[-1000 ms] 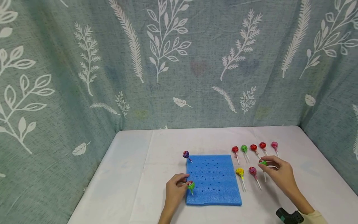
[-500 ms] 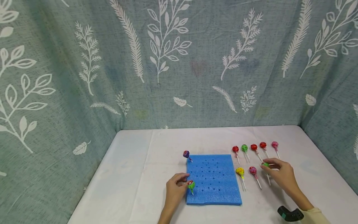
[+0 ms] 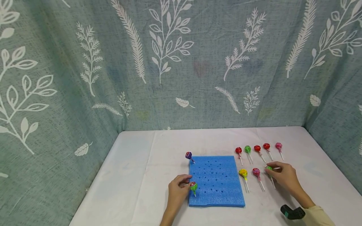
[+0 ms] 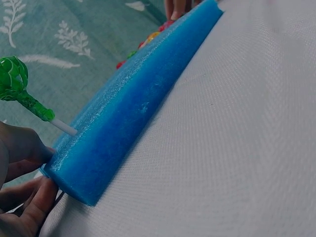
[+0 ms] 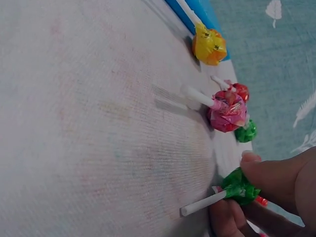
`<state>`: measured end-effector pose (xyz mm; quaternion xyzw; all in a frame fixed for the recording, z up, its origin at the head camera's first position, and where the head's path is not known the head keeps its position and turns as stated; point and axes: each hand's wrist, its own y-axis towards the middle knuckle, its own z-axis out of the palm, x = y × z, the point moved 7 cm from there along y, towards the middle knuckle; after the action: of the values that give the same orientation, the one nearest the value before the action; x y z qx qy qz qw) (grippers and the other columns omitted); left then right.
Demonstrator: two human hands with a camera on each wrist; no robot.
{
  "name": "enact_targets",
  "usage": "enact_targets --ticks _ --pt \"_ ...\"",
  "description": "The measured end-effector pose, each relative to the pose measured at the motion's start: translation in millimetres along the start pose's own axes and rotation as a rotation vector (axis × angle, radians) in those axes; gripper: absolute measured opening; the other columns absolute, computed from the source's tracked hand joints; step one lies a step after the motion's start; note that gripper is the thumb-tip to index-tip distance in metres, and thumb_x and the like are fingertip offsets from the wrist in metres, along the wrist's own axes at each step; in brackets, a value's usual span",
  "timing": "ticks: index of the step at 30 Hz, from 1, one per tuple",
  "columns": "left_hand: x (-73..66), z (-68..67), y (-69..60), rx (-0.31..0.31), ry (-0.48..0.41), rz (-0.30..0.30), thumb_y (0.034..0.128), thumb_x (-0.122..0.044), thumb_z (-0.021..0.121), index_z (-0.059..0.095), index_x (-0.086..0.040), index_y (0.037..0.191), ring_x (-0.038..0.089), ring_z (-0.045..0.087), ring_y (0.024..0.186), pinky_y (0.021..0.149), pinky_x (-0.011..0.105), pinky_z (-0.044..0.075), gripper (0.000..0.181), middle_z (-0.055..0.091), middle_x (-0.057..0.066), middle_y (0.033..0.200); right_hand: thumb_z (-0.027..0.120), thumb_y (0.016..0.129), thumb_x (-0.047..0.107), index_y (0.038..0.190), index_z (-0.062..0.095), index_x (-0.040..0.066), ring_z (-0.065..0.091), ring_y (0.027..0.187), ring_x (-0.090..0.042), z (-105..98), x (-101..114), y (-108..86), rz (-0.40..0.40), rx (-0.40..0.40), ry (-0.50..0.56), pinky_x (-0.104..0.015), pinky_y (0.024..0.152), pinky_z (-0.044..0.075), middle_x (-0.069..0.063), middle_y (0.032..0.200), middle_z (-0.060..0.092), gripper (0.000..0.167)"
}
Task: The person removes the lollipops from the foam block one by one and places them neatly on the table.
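Observation:
My left hand (image 3: 177,190) grips the left edge of the blue foam board (image 3: 216,196); the left wrist view shows the thumb above the edge and fingers under it. Close by, a green lollipop (image 4: 12,81) stands with its stick in the foam. A purple lollipop (image 3: 188,155) leans at the board's far left corner, also stuck in. On the right, my right hand (image 3: 284,175) pinches another green lollipop (image 5: 239,186) by its wrapped head, low at the white table, its stick pointing toward me.
Right of the board lie a yellow lollipop (image 3: 243,173) and a pink one (image 3: 256,172). Behind them is a row of several red, green and pink lollipops (image 3: 257,148). Rows of small holes mark the board. A leaf-patterned curtain (image 3: 198,94) surrounds the white table (image 3: 152,175).
My right hand has moved slightly right and toward me with the green lollipop, lowering it to the table. The left hand stays on the board's edge.

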<state>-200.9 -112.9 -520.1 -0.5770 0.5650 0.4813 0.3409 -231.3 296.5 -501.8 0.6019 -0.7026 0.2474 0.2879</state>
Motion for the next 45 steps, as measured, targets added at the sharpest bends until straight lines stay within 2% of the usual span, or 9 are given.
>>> enact_targets --ticks 5,11,14,20,27,30,34,39,45 --pt "-1.5 0.2 -0.1 -0.005 -0.008 0.034 0.0715 0.009 0.070 0.073 -0.005 0.096 0.018 0.062 0.083 0.068 0.021 0.053 0.028 0.068 0.005 0.095 0.074 0.080 0.009 0.109 0.064 -0.007 0.056 0.075 -0.024 -1 4 1.9 -0.039 0.006 -0.053 -0.022 0.053 0.046 -0.028 0.103 0.061 0.034" --pt "0.1 -0.8 0.0 -0.006 0.004 0.012 0.0719 0.008 0.069 0.074 -0.008 0.096 0.015 0.062 0.083 0.070 0.021 0.052 0.029 0.068 0.001 0.095 0.075 0.076 0.003 0.108 0.063 -0.007 0.051 0.072 -0.023 1 7 1.7 -0.069 -0.001 -0.090 -0.024 0.053 0.043 -0.025 0.098 0.062 0.036" --pt "-0.1 -1.1 -0.1 -0.005 0.004 0.013 0.0721 0.008 0.070 0.073 -0.007 0.096 0.016 0.062 0.083 0.070 0.021 0.052 0.029 0.068 0.002 0.095 0.075 0.075 0.002 0.108 0.063 -0.007 0.051 0.072 -0.023 1 8 1.1 -0.085 -0.006 -0.092 -0.022 0.053 0.043 -0.025 0.097 0.062 0.036" --pt "-3.1 -1.3 -0.8 -0.011 -0.009 0.053 0.0722 0.007 0.071 0.073 -0.004 0.096 0.020 0.063 0.083 0.069 0.022 0.053 0.027 0.068 0.006 0.094 0.076 0.075 0.005 0.112 0.060 -0.007 0.052 0.074 -0.024 0 10 0.9 -0.093 0.012 -0.087 -0.024 0.054 0.044 -0.026 0.098 0.060 0.041" --pt "-0.6 -0.9 -1.1 -0.003 -0.005 0.006 0.0721 0.008 0.070 0.073 -0.007 0.096 0.016 0.062 0.084 0.070 0.022 0.053 0.029 0.067 0.002 0.095 0.075 0.076 0.008 0.113 0.060 -0.007 0.053 0.077 -0.027 -2 10 1.2 -0.074 0.019 -0.098 -0.030 0.057 0.046 -0.028 0.101 0.059 0.043" --pt "-1.9 -1.4 -1.8 -0.007 -0.008 0.004 0.0721 0.008 0.069 0.073 -0.006 0.096 0.017 0.062 0.083 0.069 0.021 0.053 0.028 0.068 0.003 0.094 0.075 0.077 0.009 0.112 0.060 -0.007 0.052 0.076 -0.027 -5 12 0.8 -0.095 0.013 -0.105 -0.030 0.056 0.044 -0.027 0.101 0.058 0.042" --pt "-3.4 -1.7 -2.3 -0.012 -0.017 0.005 0.0717 0.009 0.069 0.073 -0.006 0.095 0.018 0.062 0.082 0.068 0.021 0.052 0.028 0.068 0.003 0.093 0.073 0.078 0.011 0.111 0.061 -0.006 0.054 0.079 -0.029 -10 19 -0.7 -0.141 0.002 -0.102 -0.031 0.057 0.046 -0.026 0.102 0.058 0.039" --pt "-1.8 -1.4 -1.8 -0.012 -0.022 0.008 0.0717 0.009 0.070 0.073 -0.006 0.096 0.017 0.062 0.082 0.067 0.021 0.052 0.028 0.067 0.004 0.092 0.073 0.079 0.010 0.110 0.063 -0.004 0.056 0.086 -0.036 -15 32 -3.3 -0.190 -0.029 -0.094 -0.039 0.061 0.050 -0.025 0.103 0.059 0.036" --pt "-0.5 -0.8 -1.4 -0.002 -0.018 0.001 0.0723 0.009 0.069 0.073 -0.006 0.096 0.018 0.062 0.083 0.067 0.021 0.052 0.029 0.067 0.003 0.093 0.077 0.077 0.011 0.107 0.065 0.000 0.057 0.085 -0.033 -14 50 -6.8 -0.245 -0.091 -0.044 -0.042 0.061 0.055 -0.022 0.102 0.061 0.035"
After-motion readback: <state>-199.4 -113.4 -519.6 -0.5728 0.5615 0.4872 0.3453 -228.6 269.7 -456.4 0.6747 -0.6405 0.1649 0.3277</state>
